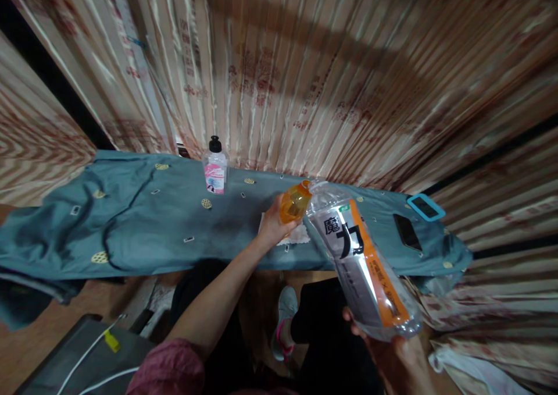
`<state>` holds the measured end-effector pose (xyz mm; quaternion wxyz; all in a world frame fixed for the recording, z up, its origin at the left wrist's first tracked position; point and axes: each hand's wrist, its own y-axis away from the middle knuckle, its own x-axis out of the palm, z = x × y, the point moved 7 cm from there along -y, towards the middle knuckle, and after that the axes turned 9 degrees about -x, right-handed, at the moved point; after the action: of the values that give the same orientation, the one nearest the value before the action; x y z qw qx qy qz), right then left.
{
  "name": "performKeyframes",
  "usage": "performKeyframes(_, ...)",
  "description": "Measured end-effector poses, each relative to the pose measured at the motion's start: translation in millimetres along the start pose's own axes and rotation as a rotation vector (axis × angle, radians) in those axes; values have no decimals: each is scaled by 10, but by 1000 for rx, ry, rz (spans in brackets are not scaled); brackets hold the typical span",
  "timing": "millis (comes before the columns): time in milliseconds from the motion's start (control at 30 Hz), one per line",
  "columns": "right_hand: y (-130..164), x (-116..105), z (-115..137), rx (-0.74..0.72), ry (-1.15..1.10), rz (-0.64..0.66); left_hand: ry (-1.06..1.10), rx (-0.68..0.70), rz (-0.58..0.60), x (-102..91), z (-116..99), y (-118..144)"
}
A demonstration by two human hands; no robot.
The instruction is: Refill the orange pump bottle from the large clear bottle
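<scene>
My right hand (394, 357) grips the base of a clear plastic bottle (361, 261) with an orange and grey label, tilted with its open neck pointing up and away over the table. My left hand (274, 223) holds the bottle's orange cap (295, 203) right beside the neck. Under the left hand a white cloth (293, 237) lies on the blue-grey sheet (143, 220) that covers the table.
A small bottle (215, 167) with a black cap and pink label stands at the table's far edge. A black phone (407, 231) and a phone in a blue case (426, 207) lie at the right end. Striped curtains hang behind. White cables lie at lower left.
</scene>
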<state>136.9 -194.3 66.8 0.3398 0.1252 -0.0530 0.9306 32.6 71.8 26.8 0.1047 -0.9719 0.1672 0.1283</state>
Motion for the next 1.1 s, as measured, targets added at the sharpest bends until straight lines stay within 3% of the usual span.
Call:
performKeyframes(200, 3, 22, -34, 20, -12, 65, -21, 29, 1, 4, -4, -13)
performKeyframes(700, 55, 44, -74, 31, -90, 3, 24, 35, 3, -17, 81, -19)
performKeyframes(1100, 72, 139, -47, 9, -138, 49, 79, 49, 16, -45, 25, 1)
